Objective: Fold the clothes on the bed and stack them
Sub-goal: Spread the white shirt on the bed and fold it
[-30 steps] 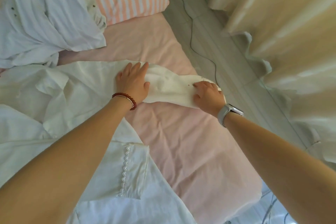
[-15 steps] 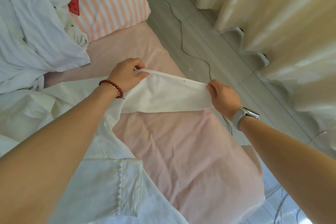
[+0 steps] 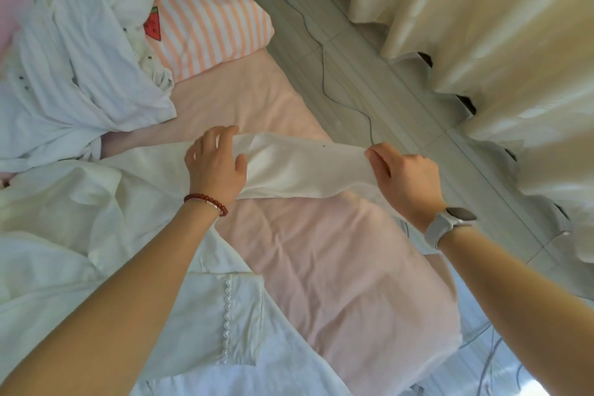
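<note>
Left hand and right hand each grip one end of a white sleeve, stretched above the pink bed (shirt body lies leftward).

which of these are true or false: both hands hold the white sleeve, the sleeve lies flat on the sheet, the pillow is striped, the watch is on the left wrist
1. Both hands hold the white sleeve. True: the left hand and the right hand each grip an end.
2. The sleeve lies flat on the pink sheet. False: it is lifted and stretched between the hands.
3. The pillow is striped. True: orange and white.
4. The watch is on the left wrist. False: it is on the right; the left wears a red bead bracelet.
</note>
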{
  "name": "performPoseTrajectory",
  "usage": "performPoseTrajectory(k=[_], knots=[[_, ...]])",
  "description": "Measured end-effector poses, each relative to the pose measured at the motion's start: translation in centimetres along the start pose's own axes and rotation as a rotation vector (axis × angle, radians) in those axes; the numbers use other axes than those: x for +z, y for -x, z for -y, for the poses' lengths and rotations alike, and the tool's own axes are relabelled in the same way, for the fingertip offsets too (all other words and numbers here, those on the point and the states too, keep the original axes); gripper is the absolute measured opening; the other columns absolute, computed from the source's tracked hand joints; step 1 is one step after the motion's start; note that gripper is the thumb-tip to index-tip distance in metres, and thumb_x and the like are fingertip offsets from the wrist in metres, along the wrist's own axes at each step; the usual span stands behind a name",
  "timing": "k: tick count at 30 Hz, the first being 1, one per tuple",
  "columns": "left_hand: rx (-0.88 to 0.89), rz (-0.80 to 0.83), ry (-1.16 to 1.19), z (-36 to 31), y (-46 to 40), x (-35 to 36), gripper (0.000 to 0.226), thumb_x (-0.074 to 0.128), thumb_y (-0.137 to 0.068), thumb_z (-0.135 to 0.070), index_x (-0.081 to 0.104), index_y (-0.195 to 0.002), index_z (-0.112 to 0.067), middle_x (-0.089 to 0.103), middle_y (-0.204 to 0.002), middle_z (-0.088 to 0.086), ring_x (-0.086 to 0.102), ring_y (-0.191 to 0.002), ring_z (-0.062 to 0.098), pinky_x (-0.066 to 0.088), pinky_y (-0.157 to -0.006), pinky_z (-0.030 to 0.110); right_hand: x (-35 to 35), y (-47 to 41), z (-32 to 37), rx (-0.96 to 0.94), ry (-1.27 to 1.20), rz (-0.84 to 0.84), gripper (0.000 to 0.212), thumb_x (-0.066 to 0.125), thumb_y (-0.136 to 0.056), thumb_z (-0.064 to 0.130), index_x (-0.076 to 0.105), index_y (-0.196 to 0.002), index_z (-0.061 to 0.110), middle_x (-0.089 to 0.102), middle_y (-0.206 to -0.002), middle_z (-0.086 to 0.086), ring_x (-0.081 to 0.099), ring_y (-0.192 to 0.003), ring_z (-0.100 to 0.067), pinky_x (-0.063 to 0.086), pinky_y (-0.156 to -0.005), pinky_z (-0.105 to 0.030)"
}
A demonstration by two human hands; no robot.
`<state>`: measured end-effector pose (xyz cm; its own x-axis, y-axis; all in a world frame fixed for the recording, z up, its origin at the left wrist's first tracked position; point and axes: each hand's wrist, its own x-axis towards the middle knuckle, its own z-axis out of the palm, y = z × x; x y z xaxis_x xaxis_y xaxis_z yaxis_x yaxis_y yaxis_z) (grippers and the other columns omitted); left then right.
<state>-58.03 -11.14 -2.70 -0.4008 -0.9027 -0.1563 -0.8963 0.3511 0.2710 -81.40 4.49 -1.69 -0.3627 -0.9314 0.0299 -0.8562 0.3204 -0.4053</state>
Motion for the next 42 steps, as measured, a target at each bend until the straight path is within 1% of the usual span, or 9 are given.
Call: performPoseTrajectory(k=[2, 4, 7, 13, 18, 28, 32, 38, 42], knots=[[-0.004, 0.082, -0.051, 1.2, 2.4, 0.6, 0.052, 0.058, -0.086, -0.020, 0.043, -0.136, -0.013, 0.039, -0.141, 0.011, 0.033, -0.130, 0.032, 0.025, -0.105, 0.046, 0.2, 2.6, 1.1, -0.255, -0.028, 0.046, 0.030, 0.043, -0.090, 0.025, 0.066, -0.080, 0.009, 0.061, -0.060, -0.011, 0.058, -0.049, -0.030, 0.040, -0.044, -0.030], [0.018, 0.188, -0.113, 2.4, 4.3, 1.2, 0.046, 0.060, -0.086, -0.023, 0.049, -0.129, -0.011, 0.047, -0.132, 0.013, 0.041, -0.123, 0.032, 0.032, -0.100, 0.045, 1.4, 5.5, 1.3, -0.511, 0.071, 0.496, 0.027, 0.042, -0.094, 0.027, 0.064, -0.084, 0.014, 0.065, -0.077, -0.006, 0.062, -0.070, -0.026, 0.047, -0.062, -0.034], [0.033, 0.172, -0.119, 3.8, 6.0, 1.4, 0.023, 0.058, -0.082, -0.007, 0.060, -0.104, -0.003, 0.059, -0.102, 0.017, 0.054, -0.098, 0.037, 0.039, -0.079, 0.043, 2.8, 8.5, -0.3, -0.352, 0.356, 0.900, 0.027, 0.033, -0.097, 0.030, 0.059, -0.101, 0.023, 0.062, -0.109, 0.004, 0.053, -0.106, -0.020, 0.034, -0.094, -0.034], [0.301, 0.106, -0.093, 5.2, 8.0, 1.1, 0.056, 0.057, -0.062, 0.023, 0.065, -0.110, -0.004, 0.064, -0.101, 0.016, 0.059, -0.080, 0.036, 0.047, -0.063, 0.043, 4.2, 8.8, -1.9, 0.201, 0.119, 0.369, 0.028, 0.039, -0.097, 0.027, 0.059, -0.109, 0.011, 0.057, -0.109, -0.010, 0.056, -0.096, -0.033, 0.041, -0.078, -0.036], [0.366, 0.170, -0.107, 5.4, 7.6, 0.6, 0.064, 0.052, -0.064, 0.020, 0.061, -0.120, -0.010, 0.059, -0.126, 0.007, 0.056, -0.111, 0.031, 0.044, -0.077, 0.042, 4.0, 4.5, -1.5, 0.633, -0.154, -0.042, 0.034, 0.038, -0.095, 0.007, 0.051, -0.127, 0.005, 0.049, -0.123, -0.018, 0.051, -0.104, -0.038, 0.037, -0.095, -0.044], [0.294, 0.360, -0.059, 2.7, 5.1, 3.2, 0.028, 0.054, -0.089, -0.027, 0.062, -0.115, -0.018, 0.027, -0.152, 0.003, 0.019, -0.141, 0.023, 0.033, -0.104, 0.043, 6.9, 7.0, -3.7, 0.998, -0.196, 0.532, 0.047, 0.051, -0.090, 0.038, 0.051, -0.119, 0.001, 0.055, -0.122, -0.020, 0.052, -0.108, -0.035, 0.040, -0.080, -0.035], [0.230, 0.424, -0.234, 0.9, 2.8, 4.6, 0.047, 0.036, -0.095, -0.037, 0.030, -0.142, -0.033, 0.001, -0.157, 0.000, 0.000, -0.144, 0.024, 0.015, -0.111, 0.045, 6.1, 5.2, -5.3, 0.889, -0.188, 0.232, 0.024, 0.042, -0.094, 0.024, 0.056, -0.103, 0.006, 0.062, -0.099, -0.017, 0.051, -0.079, -0.030, 0.036, -0.067, -0.032], [0.166, 0.448, -0.348, -1.7, -0.3, 5.9, 0.059, 0.033, -0.094, -0.042, 0.006, -0.147, -0.038, -0.017, -0.156, 0.001, -0.013, -0.142, 0.029, 0.003, -0.112, 0.056, 3.3, -2.9, -6.5, 1.038, -0.754, -0.452, 0.042, 0.039, -0.097, 0.022, 0.038, -0.138, 0.013, 0.052, -0.130, -0.005, 0.049, -0.117, -0.017, 0.036, -0.095, -0.025], [0.206, 0.466, -0.381, -3.0, -0.7, 6.9, 0.063, 0.035, -0.091, -0.052, 0.007, -0.146, -0.040, -0.015, -0.156, -0.001, -0.015, -0.142, 0.028, 0.002, -0.110, 0.058, 5.3, -2.0, -4.4, 0.927, -0.724, -0.156, 0.044, 0.039, -0.093, 0.011, 0.039, -0.137, 0.010, 0.047, -0.132, -0.008, 0.049, -0.111, -0.019, 0.040, -0.091, -0.028]])
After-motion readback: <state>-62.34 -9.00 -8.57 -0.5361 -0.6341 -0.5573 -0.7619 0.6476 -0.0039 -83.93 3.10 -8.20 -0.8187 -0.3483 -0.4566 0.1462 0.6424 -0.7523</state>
